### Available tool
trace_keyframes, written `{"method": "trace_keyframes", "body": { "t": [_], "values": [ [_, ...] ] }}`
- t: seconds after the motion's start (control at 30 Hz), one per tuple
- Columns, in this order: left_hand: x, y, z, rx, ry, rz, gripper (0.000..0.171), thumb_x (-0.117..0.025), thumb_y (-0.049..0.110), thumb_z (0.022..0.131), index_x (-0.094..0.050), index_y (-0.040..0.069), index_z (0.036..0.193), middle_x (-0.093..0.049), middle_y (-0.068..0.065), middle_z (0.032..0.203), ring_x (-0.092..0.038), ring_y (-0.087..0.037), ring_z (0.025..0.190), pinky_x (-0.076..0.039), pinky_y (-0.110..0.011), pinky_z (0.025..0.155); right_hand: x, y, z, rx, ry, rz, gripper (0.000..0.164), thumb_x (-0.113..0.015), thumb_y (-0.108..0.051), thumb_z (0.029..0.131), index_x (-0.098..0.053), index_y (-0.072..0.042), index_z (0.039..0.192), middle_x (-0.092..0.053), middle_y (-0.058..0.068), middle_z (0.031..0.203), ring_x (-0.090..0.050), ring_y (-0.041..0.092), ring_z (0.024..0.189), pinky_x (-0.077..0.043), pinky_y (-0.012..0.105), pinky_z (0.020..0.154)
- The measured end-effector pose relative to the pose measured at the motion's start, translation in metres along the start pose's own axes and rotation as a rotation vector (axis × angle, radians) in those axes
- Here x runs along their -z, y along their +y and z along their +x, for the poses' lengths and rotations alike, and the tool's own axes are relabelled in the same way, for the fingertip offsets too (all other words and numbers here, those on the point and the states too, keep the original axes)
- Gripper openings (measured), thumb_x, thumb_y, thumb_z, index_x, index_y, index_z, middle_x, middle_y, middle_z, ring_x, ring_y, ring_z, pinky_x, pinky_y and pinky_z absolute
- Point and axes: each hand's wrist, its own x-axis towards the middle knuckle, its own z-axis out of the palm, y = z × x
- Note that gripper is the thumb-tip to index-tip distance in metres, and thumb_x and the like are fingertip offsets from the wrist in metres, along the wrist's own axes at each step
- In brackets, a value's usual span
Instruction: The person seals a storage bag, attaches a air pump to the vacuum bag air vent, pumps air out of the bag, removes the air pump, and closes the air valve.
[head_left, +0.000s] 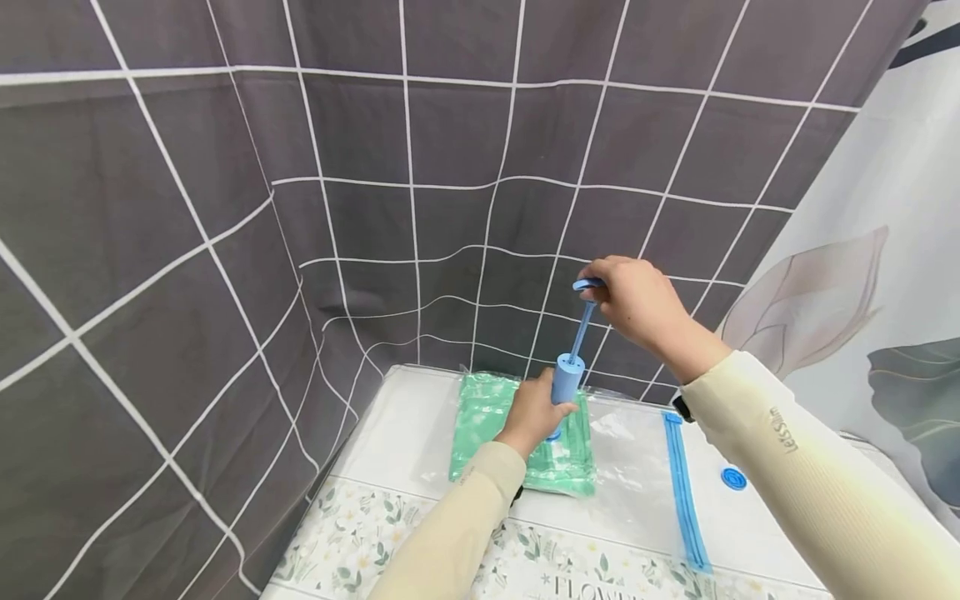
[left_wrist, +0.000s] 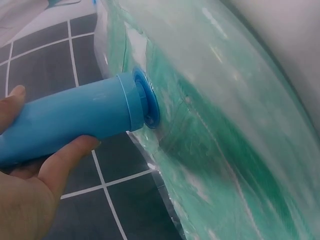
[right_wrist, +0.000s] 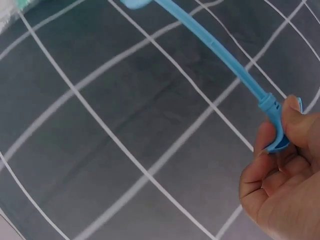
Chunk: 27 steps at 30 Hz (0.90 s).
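Printed surface (head_left: 360,533): clear bag (head_left: 626,467), green contents (head_left: 480,425); left grip (head_left: 531,414) clasps pump (head_left: 567,379), right grip (head_left: 636,302) its handle (head_left: 586,284).

"Let's Slim" is printed on R sleeve (head_left: 798,475), behind R hand (head_left: 637,304); "FLOWE…", partly cut off, is seen on desk cover (head_left: 375,517) below L hand (head_left: 531,414).

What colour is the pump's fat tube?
Blue! The fat tube shows best in the left wrist view.
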Motion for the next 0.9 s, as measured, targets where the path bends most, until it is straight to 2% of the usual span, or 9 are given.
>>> {"method": "trace_keyframes", "body": {
  "t": [0.17,0.3,0.4,0.5,0.7,0.8,0.9],
  "values": [
    [-0.002,-0.001,0.004,0.027,0.0,-0.005,0.058,-0.093,0.028,0.097,-0.068,0.002,0.143,-0.085,-0.019,0.123,-0.085,-0.034,0.112,-0.071,-0.044,0.099,-0.042,0.008,-0.012,-0.022,-0.01,0.025,0.019,-0.078,-0.008,0.106,-0.08,-0.002,0.124,-0.083,0.019,0.12,-0.081,0.044,0.106,-0.067,0.066,0.089],
    [-0.005,0.002,0.003,0.058,-0.058,-0.021,0.059,-0.09,0.029,0.1,-0.065,0.004,0.147,-0.084,-0.017,0.129,-0.083,-0.033,0.118,-0.07,-0.044,0.102,-0.082,0.017,-0.031,-0.041,-0.031,0.048,0.017,-0.079,-0.008,0.105,-0.082,-0.003,0.121,-0.083,0.018,0.117,-0.081,0.043,0.103,-0.068,0.063,0.085],
    [-0.007,0.004,-0.001,0.075,-0.093,-0.02,0.06,-0.089,0.03,0.102,-0.063,0.004,0.149,-0.083,-0.017,0.132,-0.083,-0.032,0.12,-0.07,-0.043,0.101,-0.1,0.019,-0.043,-0.056,-0.036,0.062,0.016,-0.079,-0.006,0.105,-0.082,-0.003,0.121,-0.083,0.018,0.118,-0.081,0.041,0.105,-0.069,0.061,0.084],
    [-0.008,0.005,-0.003,0.062,-0.081,-0.01,0.058,-0.089,0.029,0.101,-0.064,0.004,0.148,-0.083,-0.017,0.13,-0.083,-0.032,0.118,-0.07,-0.042,0.1,-0.107,0.019,-0.048,-0.067,-0.012,0.074,0.016,-0.078,-0.005,0.105,-0.082,-0.004,0.121,-0.083,0.018,0.121,-0.081,0.043,0.109,-0.068,0.061,0.085],
    [-0.002,0.004,-0.001,0.039,-0.044,-0.014,0.055,-0.09,0.026,0.101,-0.065,0.004,0.145,-0.083,-0.018,0.129,-0.083,-0.034,0.117,-0.07,-0.043,0.1,-0.108,0.016,-0.045,-0.084,0.003,0.107,0.017,-0.077,-0.006,0.107,-0.081,-0.004,0.124,-0.081,0.019,0.122,-0.081,0.043,0.109,-0.068,0.061,0.089],
    [0.002,0.001,0.001,0.046,-0.062,-0.051,0.058,-0.089,0.027,0.101,-0.064,0.004,0.148,-0.083,-0.019,0.132,-0.082,-0.035,0.12,-0.07,-0.045,0.102,-0.109,0.015,-0.044,-0.089,-0.001,0.148,0.019,-0.075,-0.007,0.109,-0.08,-0.004,0.127,-0.081,0.02,0.125,-0.081,0.043,0.11,-0.068,0.061,0.091],
    [0.008,-0.006,0.003,0.052,-0.113,-0.101,0.069,-0.09,0.031,0.101,-0.058,0.005,0.157,-0.079,-0.019,0.142,-0.08,-0.036,0.128,-0.068,-0.048,0.108,-0.114,0.016,-0.044,-0.111,-0.017,0.22,0.027,-0.071,-0.011,0.112,-0.075,-0.006,0.138,-0.077,0.022,0.134,-0.081,0.043,0.114,-0.068,0.061,0.097]
  ]
}}
